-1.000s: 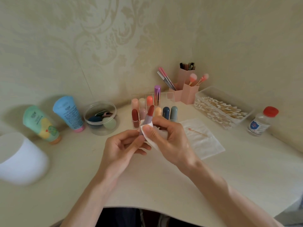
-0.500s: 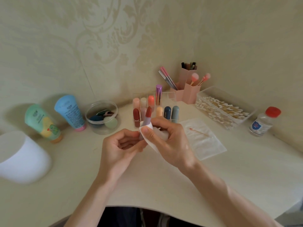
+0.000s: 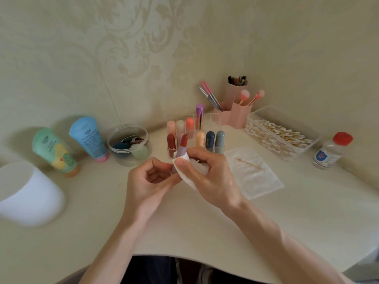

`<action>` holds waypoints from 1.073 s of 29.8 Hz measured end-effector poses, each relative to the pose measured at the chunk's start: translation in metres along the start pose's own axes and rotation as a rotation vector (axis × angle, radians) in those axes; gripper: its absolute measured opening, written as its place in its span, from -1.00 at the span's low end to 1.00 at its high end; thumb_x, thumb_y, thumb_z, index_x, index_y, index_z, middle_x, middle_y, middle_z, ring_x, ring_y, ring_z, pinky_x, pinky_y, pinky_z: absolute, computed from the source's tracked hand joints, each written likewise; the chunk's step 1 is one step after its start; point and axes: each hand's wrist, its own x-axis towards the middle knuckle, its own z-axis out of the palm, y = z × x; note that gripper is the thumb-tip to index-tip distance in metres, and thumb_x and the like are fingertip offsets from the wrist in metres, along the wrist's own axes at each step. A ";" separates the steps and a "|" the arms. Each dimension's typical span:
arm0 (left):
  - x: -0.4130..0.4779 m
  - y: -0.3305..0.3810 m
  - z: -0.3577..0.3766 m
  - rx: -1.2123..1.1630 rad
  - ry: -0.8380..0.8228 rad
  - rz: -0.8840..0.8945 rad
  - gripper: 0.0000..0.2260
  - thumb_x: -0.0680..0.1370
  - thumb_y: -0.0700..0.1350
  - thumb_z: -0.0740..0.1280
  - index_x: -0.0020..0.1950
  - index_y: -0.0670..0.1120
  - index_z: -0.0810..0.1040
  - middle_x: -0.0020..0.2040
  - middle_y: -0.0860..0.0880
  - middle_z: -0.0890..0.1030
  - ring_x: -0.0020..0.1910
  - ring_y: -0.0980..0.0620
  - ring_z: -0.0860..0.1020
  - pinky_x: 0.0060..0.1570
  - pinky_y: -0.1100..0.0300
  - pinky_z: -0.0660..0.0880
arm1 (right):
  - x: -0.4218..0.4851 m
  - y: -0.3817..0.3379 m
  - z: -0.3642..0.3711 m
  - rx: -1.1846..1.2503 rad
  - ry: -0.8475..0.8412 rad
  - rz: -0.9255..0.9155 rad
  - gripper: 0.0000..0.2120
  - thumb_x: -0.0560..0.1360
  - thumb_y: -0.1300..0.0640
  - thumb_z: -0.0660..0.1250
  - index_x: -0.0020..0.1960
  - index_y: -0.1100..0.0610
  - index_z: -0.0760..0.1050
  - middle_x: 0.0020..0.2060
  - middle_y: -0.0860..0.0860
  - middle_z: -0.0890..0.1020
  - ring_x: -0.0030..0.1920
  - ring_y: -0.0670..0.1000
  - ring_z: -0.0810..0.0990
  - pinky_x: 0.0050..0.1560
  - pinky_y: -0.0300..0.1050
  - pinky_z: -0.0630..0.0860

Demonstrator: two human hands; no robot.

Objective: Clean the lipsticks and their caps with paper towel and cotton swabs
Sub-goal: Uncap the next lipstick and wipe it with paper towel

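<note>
The wiping step was in hand: the left hand (image 3: 151, 181) kept its grip on the foot of an uncapped lipstick (image 3: 182, 146), held upright over the middle of the tabletop (image 3: 205, 232) just in front of the rack (image 3: 217, 148), while the right hand (image 3: 209, 177) pinched a paper towel (image 3: 187, 181) against the lilac tube below the red bullet. The next move likely called for turning the tube inside the towel, gently and clear of the soft bullet, then a swab (image 3: 249, 163) for the rim. Print on the two tubes (image 3: 88, 138) near the left edge and on the bottle (image 3: 328, 154) near the right edge was too small to read.
</note>
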 end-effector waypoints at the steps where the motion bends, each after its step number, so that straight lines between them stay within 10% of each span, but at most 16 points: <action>1: 0.000 0.001 0.001 -0.006 -0.012 0.000 -0.80 0.26 -0.05 0.60 -0.21 -0.05 0.68 -0.26 -0.07 0.70 -0.30 0.04 0.63 -0.27 0.26 0.57 | 0.000 -0.001 -0.001 0.013 0.000 0.006 -0.71 0.63 -0.03 0.43 -0.25 -0.17 0.52 -0.34 -0.21 0.53 -0.27 -0.12 0.51 -0.15 -0.15 0.42; 7: -0.002 0.001 0.003 -0.037 -0.132 0.023 -0.79 0.52 -0.19 0.42 0.12 -0.22 0.68 -0.08 -0.15 0.75 -0.16 -0.06 0.72 -0.23 0.21 0.60 | 0.002 -0.010 -0.011 0.159 -0.003 0.003 -0.67 0.63 0.20 0.42 -0.22 -0.15 0.53 -0.35 -0.28 0.56 -0.28 -0.21 0.54 -0.17 -0.42 0.41; 14: -0.002 0.000 0.002 -0.026 -0.049 0.068 -0.84 0.32 -0.14 0.58 -0.13 -0.06 0.73 -0.18 -0.12 0.74 -0.24 -0.03 0.70 -0.18 0.25 0.61 | -0.001 0.000 -0.003 0.075 -0.013 0.037 -0.83 0.64 -0.04 0.42 -0.01 0.03 0.68 -0.13 -0.07 0.70 -0.04 0.00 0.68 0.05 0.12 0.58; 17: -0.001 0.000 0.004 -0.056 -0.160 0.011 -0.77 0.53 -0.18 0.41 0.12 -0.28 0.66 -0.08 -0.23 0.72 -0.21 -0.10 0.70 -0.28 0.18 0.60 | 0.000 -0.005 -0.009 0.195 -0.019 0.044 -0.86 0.65 0.07 0.41 -0.06 0.06 0.67 -0.22 -0.11 0.65 -0.18 -0.09 0.61 -0.12 -0.18 0.51; 25: -0.002 -0.001 0.001 -0.021 -0.032 0.044 -0.87 0.33 -0.15 0.58 -0.20 -0.10 0.68 -0.30 -0.07 0.69 -0.35 0.03 0.61 -0.26 0.27 0.56 | -0.001 -0.001 -0.005 0.061 -0.029 0.015 -0.79 0.64 0.01 0.43 -0.17 -0.02 0.62 -0.26 -0.16 0.61 -0.19 -0.08 0.57 -0.11 -0.11 0.45; 32: -0.001 -0.001 0.003 -0.081 -0.167 -0.009 -0.75 0.54 -0.13 0.39 0.09 -0.28 0.68 -0.15 -0.24 0.71 -0.30 -0.10 0.66 -0.30 0.17 0.59 | 0.000 -0.007 -0.010 0.159 -0.045 0.034 -0.78 0.65 0.11 0.41 -0.17 -0.04 0.62 -0.28 -0.22 0.60 -0.21 -0.15 0.57 -0.08 -0.26 0.44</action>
